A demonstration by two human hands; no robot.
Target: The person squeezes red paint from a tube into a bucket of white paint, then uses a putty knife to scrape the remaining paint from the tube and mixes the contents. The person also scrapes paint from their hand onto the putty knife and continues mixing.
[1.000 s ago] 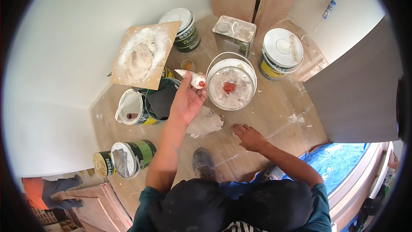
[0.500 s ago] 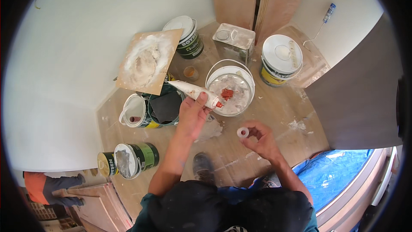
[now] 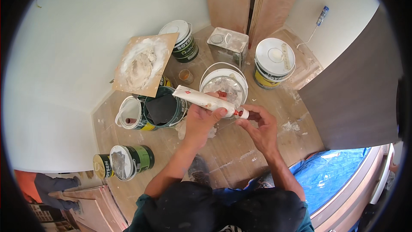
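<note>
My left hand (image 3: 205, 119) grips a white squeeze tube (image 3: 201, 99) that lies nearly level, its red-stained nozzle pointing right. My right hand (image 3: 259, 125) pinches a small white cap (image 3: 243, 113) right at that nozzle. Both hands hover over the front rim of an open white bucket (image 3: 224, 82) that holds pale paste with a red blob in it.
A wooden board (image 3: 145, 63) heaped with white putty rests on cans at the left. An open dark can (image 3: 162, 111), a white pitcher (image 3: 128, 113), a tipped green can (image 3: 131, 161), lidded cans (image 3: 180, 38) (image 3: 274, 58) and a square tin (image 3: 227, 45) ring the wooden floor. A blue tarp (image 3: 334, 172) lies at the right.
My left hand drew the tube back from over the bucket toward me. My right hand rose from the floor with the cap and now holds it at the nozzle.
</note>
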